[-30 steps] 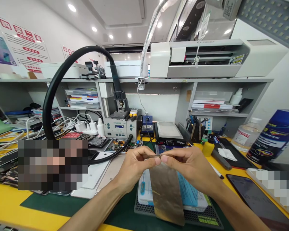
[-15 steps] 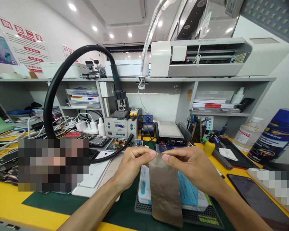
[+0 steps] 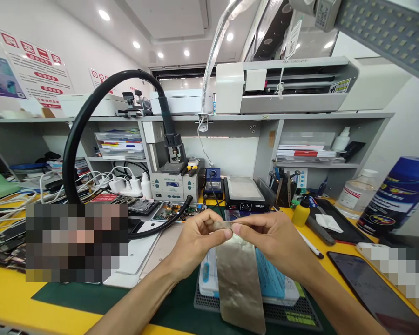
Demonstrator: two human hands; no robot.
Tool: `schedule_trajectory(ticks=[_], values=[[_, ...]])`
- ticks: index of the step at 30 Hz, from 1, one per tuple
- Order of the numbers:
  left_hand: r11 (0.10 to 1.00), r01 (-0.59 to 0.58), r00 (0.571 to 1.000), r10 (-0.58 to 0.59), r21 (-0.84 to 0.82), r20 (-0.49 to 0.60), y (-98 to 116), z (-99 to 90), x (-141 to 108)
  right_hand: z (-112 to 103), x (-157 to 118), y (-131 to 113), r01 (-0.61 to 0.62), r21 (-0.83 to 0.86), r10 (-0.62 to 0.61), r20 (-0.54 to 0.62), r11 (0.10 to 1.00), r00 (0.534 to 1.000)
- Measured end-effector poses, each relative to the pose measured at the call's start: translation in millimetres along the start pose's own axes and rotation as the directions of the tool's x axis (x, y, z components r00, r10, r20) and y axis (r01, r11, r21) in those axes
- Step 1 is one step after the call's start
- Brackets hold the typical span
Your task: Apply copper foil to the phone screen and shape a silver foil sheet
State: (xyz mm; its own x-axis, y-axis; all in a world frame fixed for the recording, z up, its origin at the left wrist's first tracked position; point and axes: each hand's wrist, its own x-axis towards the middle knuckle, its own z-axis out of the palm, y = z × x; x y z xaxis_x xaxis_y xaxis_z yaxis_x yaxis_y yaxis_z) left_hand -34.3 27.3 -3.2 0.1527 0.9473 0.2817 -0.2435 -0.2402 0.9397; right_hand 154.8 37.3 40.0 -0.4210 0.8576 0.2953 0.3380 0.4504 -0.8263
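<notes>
Yellow surface [image 3: 14, 298] on this repair bench is packed, with grey shelving behind and a white machine [image 3: 286, 86] sitting on top at about 12 o'clock. Big black hose [image 3: 80, 130] loops up from the left and comes down into the rework station [image 3: 174, 185] at 11 o'clock, presumably parked there so the nozzle stays off the bench. Blue spray can [image 3: 394, 195] stands at 3 o'clock, and a dark phone screen [image 3: 366, 288] lies flat at 4 o'clock.

Closer in, a green mat [image 3: 91, 293] covers the middle, with a black grid pad [image 3: 300, 311] on it and a white and blue device [image 3: 275, 284] lying on that, probably so it won't slide.

Both hands are closed in a pinch. Left hand [image 3: 192, 242] and right hand [image 3: 275, 239] each grip the top edge of a thin silvery film sheet [image 3: 239, 284], thumbs and fingertips nearly meeting in the centre. It hangs down from the pinch above the device, lower end toward 6 o'clock. Holding only by the edge looks like a way to keep fingers off the face of it.
</notes>
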Motion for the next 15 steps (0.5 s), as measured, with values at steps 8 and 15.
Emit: schedule_trajectory(ticks=[8,15], values=[[1.0,0.026,0.998,-0.027,-0.016,-0.05,2.7,-2.8,2.3,-0.7,-0.1,-2.2,0.021,-0.027,-0.02,0.029,0.999,0.999],[0.999,0.036,0.999,-0.036,-0.011,-0.003,5.5,-11.3,3.3,0.1,-1.5,-2.7,-0.008,-0.046,0.01,0.043,0.999,0.999]])
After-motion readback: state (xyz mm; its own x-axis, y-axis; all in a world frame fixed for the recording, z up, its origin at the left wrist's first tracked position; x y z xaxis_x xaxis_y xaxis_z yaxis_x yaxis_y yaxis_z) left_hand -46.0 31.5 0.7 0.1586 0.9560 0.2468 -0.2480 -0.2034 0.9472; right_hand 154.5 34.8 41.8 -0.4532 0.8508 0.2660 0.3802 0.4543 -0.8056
